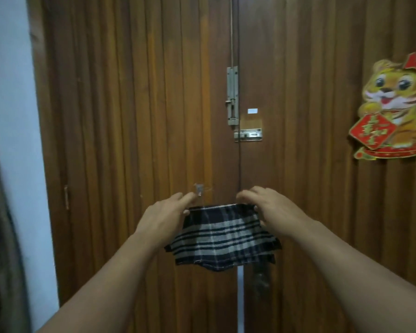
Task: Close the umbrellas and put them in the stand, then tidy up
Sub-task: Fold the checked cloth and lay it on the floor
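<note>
wooden door [139, 116] ahead; my left hand [164, 217] and right hand [271, 210] pinch the plaid cloth [222, 239]'s top corners; tidying, i think: next, loop it onto the clear hook [198, 189].

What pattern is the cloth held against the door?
Black-and-grey-white plaid cloth, seen in the head view.

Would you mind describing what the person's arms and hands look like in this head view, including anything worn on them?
Both forearms are bare from the bottom edge of the frame up to the wrists; no sleeves show. The left hand and right hand wear no gloves, and no watch, bracelet or ring is visible. The fingers look bare, though the picture is too soft to show the nails.
</note>
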